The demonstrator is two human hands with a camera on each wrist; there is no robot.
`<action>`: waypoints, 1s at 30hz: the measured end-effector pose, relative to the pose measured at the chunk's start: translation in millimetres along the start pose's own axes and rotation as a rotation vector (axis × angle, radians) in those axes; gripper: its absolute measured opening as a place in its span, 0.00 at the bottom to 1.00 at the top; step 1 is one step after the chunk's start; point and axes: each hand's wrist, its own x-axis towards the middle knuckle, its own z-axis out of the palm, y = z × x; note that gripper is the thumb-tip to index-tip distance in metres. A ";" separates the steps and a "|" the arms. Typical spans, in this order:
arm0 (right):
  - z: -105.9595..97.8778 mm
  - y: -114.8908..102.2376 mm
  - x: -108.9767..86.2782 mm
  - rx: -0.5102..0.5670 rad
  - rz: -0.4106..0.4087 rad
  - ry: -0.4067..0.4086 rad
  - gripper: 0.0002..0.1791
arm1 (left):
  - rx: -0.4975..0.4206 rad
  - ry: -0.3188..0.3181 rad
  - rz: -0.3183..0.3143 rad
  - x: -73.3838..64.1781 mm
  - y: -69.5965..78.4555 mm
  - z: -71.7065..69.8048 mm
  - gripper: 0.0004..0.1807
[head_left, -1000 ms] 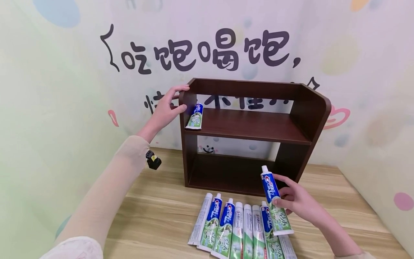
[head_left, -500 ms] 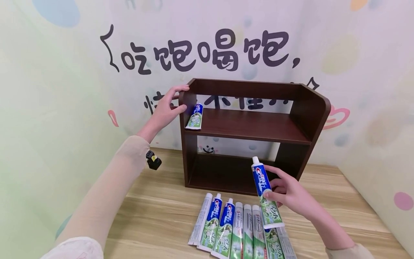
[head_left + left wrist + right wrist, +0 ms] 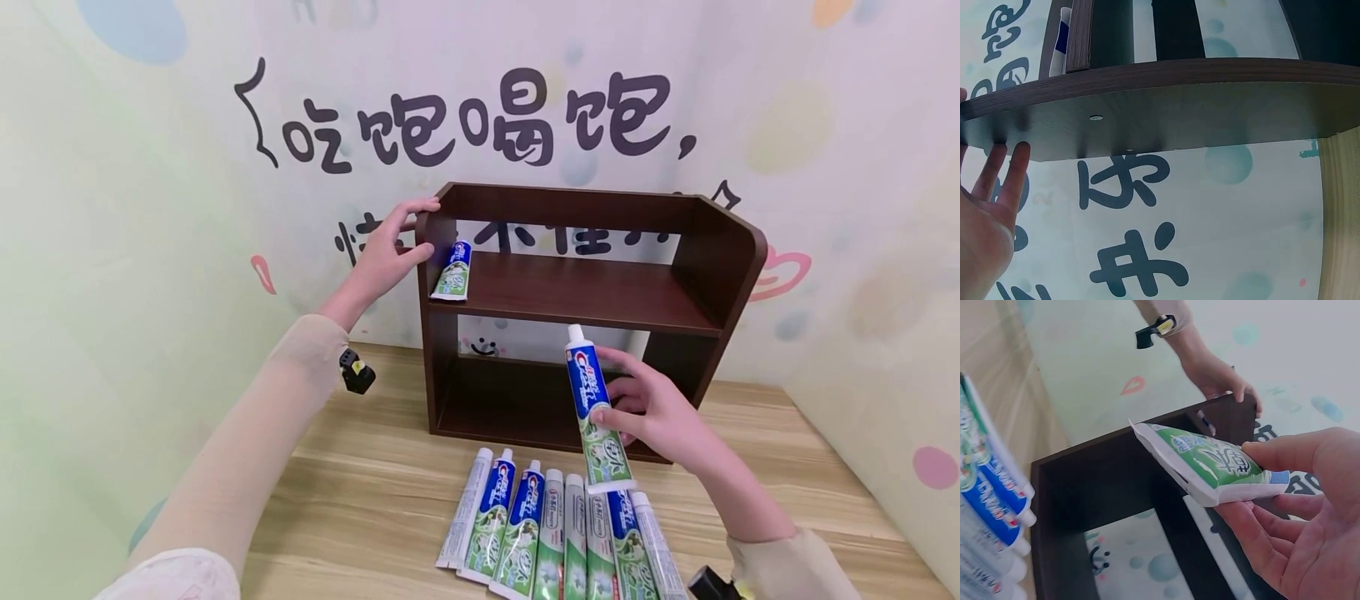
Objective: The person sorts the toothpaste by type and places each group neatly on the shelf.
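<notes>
My right hand [image 3: 660, 412] pinches a blue and green toothpaste tube [image 3: 596, 408] between thumb and fingers, cap up and tilted a little left. In the head view the tube overlaps the lower opening of a dark brown two-tier shelf [image 3: 585, 292]. From the right wrist view, the tube's flat crimped end faces the camera. My left hand [image 3: 390, 254] holds the shelf's left side panel near its top, thumb at the front edge, with other fingers against the outer face in the left wrist view. Another toothpaste tube [image 3: 453, 271] leans on the upper tier at the left.
In front of the shelf, several toothpaste tubes [image 3: 551, 533] lie side by side on the wooden table [image 3: 345, 500], some blue and green, some paler. A wall [image 3: 480, 50] with large dark lettering stands close behind the shelf.
My right hand has carried its toothpaste tube up and to the left, from over the row towards the shelf's front. My left hand has stayed on the side panel.
</notes>
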 end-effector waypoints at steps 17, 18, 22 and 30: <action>-6.0 -40.7 44.4 -0.016 0.015 0.024 0.44 | -0.008 -0.001 0.009 0.0 -0.9 0.3 0.27; -6.2 -42.4 47.2 -0.014 0.015 0.024 0.44 | -0.007 -0.001 0.009 -0.1 -0.8 0.3 0.27; -7.3 -48.9 58.5 -0.004 0.028 0.035 0.44 | -0.008 -0.001 0.006 -0.2 -0.5 0.6 0.27; -9.0 -59.1 80.7 0.029 0.050 0.053 0.43 | -0.002 0.003 0.003 -0.7 -0.2 0.8 0.27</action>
